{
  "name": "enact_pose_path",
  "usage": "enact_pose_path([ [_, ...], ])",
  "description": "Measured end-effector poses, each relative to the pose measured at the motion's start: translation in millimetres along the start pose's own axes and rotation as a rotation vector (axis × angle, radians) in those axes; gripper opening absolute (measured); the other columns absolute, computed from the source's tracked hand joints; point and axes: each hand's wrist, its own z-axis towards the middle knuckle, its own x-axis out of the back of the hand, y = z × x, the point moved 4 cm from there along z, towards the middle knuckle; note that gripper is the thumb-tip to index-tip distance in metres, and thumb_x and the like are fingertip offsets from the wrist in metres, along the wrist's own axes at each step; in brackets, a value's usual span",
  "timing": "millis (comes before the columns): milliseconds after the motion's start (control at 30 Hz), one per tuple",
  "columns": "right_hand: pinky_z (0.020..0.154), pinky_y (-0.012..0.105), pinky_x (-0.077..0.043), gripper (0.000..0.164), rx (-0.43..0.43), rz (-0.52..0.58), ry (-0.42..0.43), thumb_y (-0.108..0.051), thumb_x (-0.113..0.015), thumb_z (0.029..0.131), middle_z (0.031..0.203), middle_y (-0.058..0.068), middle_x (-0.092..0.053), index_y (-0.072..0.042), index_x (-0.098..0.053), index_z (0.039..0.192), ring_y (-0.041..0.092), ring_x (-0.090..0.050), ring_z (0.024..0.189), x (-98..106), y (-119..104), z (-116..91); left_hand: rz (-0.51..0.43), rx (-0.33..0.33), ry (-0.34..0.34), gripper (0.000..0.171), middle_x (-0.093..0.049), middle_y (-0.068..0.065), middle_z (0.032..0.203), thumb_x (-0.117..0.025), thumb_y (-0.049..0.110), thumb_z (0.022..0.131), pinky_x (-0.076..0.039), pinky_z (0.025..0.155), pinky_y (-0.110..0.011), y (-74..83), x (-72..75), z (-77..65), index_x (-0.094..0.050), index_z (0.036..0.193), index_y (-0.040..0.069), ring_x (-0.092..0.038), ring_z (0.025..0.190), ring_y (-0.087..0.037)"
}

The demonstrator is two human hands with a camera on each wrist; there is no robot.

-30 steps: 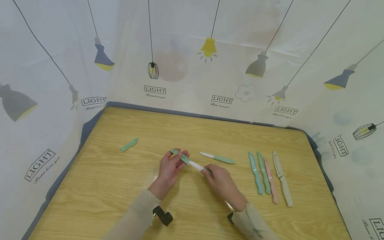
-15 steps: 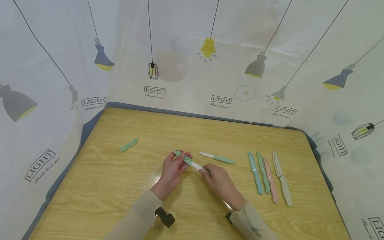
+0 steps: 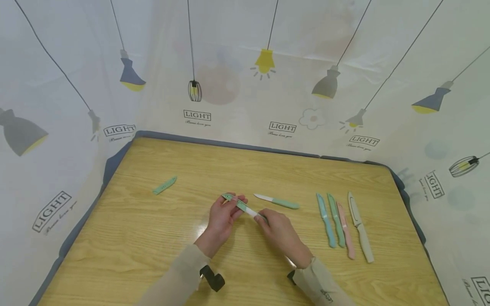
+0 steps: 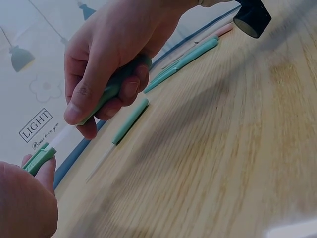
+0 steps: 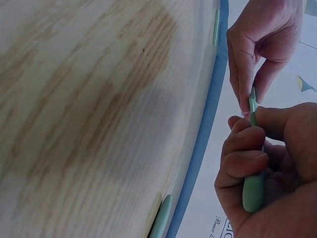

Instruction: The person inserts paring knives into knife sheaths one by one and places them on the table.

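My left hand (image 3: 221, 216) pinches a green knife sheath (image 3: 241, 205) between thumb and fingers. The right hand (image 3: 281, 229) grips the green handle (image 5: 253, 191) of a knife whose white blade (image 3: 251, 211) runs partly into the sheath; part of the blade still shows between the two hands. Behind the right hand, an unsheathed knife (image 3: 277, 201) with a white blade and green handle lies on the table. A second green sheath (image 3: 165, 185) lies apart, at the left.
On the right of the wooden table (image 3: 153, 255) lie a blue knife (image 3: 326, 221), a green knife (image 3: 336, 221), a pink knife (image 3: 346, 231) and a cream knife (image 3: 360, 227), all sheathed. A printed curtain (image 3: 237, 127) stands round the table's edges.
The left hand with its sheath has moved slightly right, toward the right hand. Less of the white blade shows between the hands than a second ago. The knives lying on the table have stayed put.
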Motion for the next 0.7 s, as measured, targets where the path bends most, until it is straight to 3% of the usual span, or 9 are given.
enact_pose_path([
  [233,0.053,0.023,-0.043,0.022,0.026,-0.024,0.035,-0.028,-0.057,0.098,0.073,-0.009,-0.053,-0.008,-0.067,0.097,0.007,-0.047,0.061,0,-1,2,0.005,0.031,-0.022,0.019,-0.066,-0.015,0.104,-0.053,0.004,0.098,-0.051,0.091,-0.035,-8.8,-6.6,-2.9,-0.043,0.114,-0.002,-0.065,0.103,-0.026],
  [433,0.05,0.021,-0.041,0.021,0.08,-0.021,0.061,-0.026,-0.056,0.098,0.07,-0.009,-0.05,-0.008,-0.067,0.094,0.006,-0.044,0.058,0,-2,2,0.021,0.016,-0.051,0.021,-0.064,-0.018,0.109,-0.053,0.006,0.099,-0.051,0.092,-0.036,-9.3,-7.6,-5.7,-0.042,0.115,-0.003,-0.064,0.106,-0.028],
  [700,0.049,0.021,-0.041,0.021,0.061,0.003,0.047,-0.026,-0.055,0.099,0.069,-0.009,-0.049,-0.01,-0.066,0.095,0.006,-0.045,0.058,-1,-4,4,0.037,0.019,-0.076,0.042,-0.063,-0.019,0.112,-0.053,0.006,0.098,-0.05,0.093,-0.036,-11.1,-9.9,-7.8,-0.033,0.131,-0.012,-0.063,0.108,-0.029],
])
